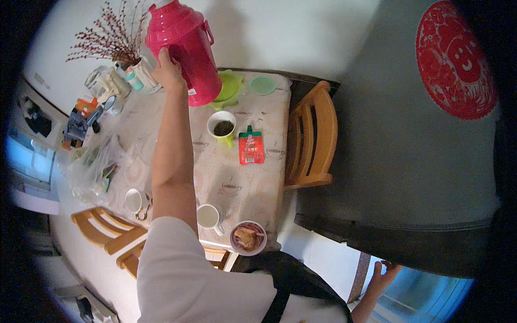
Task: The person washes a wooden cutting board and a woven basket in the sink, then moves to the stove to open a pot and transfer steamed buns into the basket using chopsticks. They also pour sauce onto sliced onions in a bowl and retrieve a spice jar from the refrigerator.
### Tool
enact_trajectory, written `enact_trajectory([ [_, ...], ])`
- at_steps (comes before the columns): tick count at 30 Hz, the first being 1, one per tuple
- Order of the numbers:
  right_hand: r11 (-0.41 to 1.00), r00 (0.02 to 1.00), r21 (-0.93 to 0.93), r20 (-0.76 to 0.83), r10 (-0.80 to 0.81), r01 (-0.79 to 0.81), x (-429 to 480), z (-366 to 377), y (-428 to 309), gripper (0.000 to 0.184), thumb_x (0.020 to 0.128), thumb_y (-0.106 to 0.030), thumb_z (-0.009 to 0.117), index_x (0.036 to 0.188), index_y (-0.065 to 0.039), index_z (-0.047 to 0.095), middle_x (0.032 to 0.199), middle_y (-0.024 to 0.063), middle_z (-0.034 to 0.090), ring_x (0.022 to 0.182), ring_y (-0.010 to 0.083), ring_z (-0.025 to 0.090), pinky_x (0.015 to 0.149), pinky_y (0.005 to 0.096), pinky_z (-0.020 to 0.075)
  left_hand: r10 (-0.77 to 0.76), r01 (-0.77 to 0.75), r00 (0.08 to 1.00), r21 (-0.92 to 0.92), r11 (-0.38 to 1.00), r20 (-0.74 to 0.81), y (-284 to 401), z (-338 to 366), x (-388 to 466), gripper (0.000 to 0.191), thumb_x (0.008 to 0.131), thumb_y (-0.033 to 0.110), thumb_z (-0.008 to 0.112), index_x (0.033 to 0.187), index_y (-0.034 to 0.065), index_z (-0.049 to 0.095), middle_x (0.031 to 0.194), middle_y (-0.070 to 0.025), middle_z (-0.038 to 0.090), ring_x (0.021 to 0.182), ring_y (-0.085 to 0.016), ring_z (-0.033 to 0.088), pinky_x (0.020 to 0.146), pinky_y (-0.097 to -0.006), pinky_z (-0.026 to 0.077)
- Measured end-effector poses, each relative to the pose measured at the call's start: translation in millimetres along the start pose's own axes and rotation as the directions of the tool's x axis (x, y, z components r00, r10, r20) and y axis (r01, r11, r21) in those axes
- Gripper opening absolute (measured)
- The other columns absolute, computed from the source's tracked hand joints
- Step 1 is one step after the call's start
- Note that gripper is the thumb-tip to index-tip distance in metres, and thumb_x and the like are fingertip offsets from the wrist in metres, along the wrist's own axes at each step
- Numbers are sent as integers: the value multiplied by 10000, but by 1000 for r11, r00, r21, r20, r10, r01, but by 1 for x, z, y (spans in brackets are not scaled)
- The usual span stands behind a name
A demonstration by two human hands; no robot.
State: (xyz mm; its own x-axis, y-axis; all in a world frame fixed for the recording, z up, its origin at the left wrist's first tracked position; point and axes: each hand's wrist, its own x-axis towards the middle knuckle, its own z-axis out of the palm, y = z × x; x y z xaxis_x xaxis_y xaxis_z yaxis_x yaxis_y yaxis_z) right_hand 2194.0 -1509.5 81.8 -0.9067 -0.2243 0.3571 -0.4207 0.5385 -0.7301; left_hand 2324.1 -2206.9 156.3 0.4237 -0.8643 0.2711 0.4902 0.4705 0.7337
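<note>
My left hand (171, 72) is shut around a pink vacuum flask (194, 52), raised at the far side of a table (210, 165) with a patterned cloth. Its lower end overlaps a green flower-shaped mat (228, 91) in view. Nearer me stand a green-and-white cup (221, 125) with dark contents, a white mug (209, 217), and a bowl (248, 238) holding brownish food. A red pouch with a green cap (251, 147) lies beside the green-and-white cup. My right hand (385, 274) is at the lower right, by the dark edge of a grey appliance or cabinet; its fingertips are partly hidden.
The grey surface (404, 161) bears a red paper-cut (456, 60). Wooden chairs (323, 137) flank the table. At left are a clear plastic bag (95, 169), another white mug (136, 200), a jug, small boxes and a white vase (145, 76) with red-berried stems.
</note>
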Motion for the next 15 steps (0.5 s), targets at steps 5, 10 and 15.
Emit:
enact_trajectory([
  [5,958,951,-75,-170,260,-275,3,6,-6,608,666,69,670,1217,25,418,1134,144,538,1015,260,499,932,367,373,-139,144,987,-58,988,77,-64,2,13,249,786,204,635,594,98,518,540,23,454,428,-73,404,386,-229,310],
  [10,926,937,-151,-117,330,-345,3,6,-29,520,759,3,631,1225,31,401,1206,168,500,1090,268,487,964,368,361,-190,191,981,-27,981,44,-99,15,4,263,786,217,636,586,85,527,539,18,461,446,-69,400,415,-225,320],
  [15,961,969,-122,-18,246,-247,-1,-2,-21,559,832,-89,602,1302,15,318,1275,159,442,1137,247,452,972,354,361,-77,70,997,191,979,25,-130,9,9,343,797,277,630,555,49,544,554,-4,494,479,-79,409,448,-247,338],
])
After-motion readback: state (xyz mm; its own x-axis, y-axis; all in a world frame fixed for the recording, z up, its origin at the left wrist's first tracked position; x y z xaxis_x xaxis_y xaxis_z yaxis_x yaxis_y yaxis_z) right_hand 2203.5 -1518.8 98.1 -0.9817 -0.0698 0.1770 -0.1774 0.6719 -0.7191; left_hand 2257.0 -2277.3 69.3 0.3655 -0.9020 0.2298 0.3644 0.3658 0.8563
